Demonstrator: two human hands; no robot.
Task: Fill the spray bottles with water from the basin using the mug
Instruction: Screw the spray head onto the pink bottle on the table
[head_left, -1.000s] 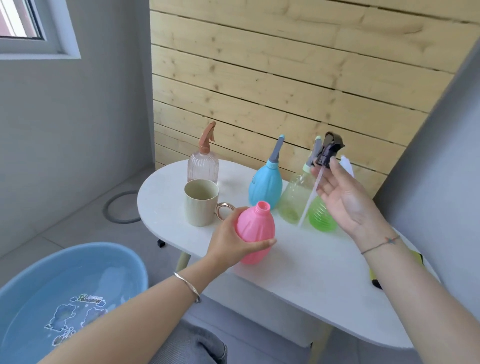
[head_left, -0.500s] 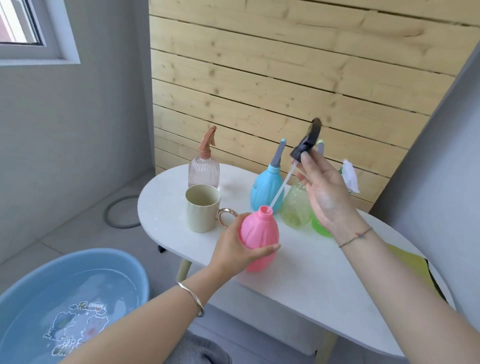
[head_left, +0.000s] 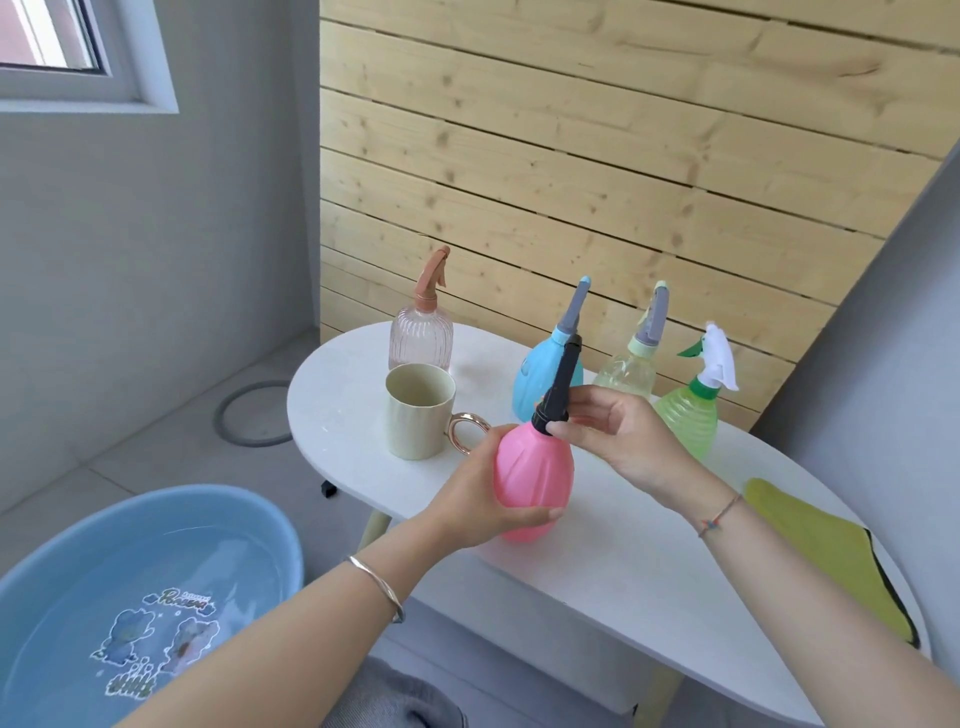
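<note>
A pink spray bottle (head_left: 532, 480) stands on the white table (head_left: 623, 561). My left hand (head_left: 480, 501) grips its body from the left. A black spray head (head_left: 561, 387) sits in the bottle's neck, and my right hand (head_left: 618, 436) pinches its collar. The cream mug (head_left: 420, 418) with a gold handle stands just left of the bottle. Behind are a clear pink bottle (head_left: 421, 340), a blue bottle (head_left: 540, 376), a clear yellowish bottle (head_left: 631, 371) and a green bottle (head_left: 688, 421), all with spray heads on. The blue basin (head_left: 140, 587) of water sits on the floor at lower left.
A yellow-green cloth (head_left: 831, 551) lies on the table's right end. A wooden slat wall stands behind the table and a grey wall closes the right side. A round floor drain (head_left: 249, 413) lies left of the table.
My right hand brought the black spray head down from above the table, slid its tube into the pink bottle, and now holds the collar at the neck. My left hand stayed on the bottle.
</note>
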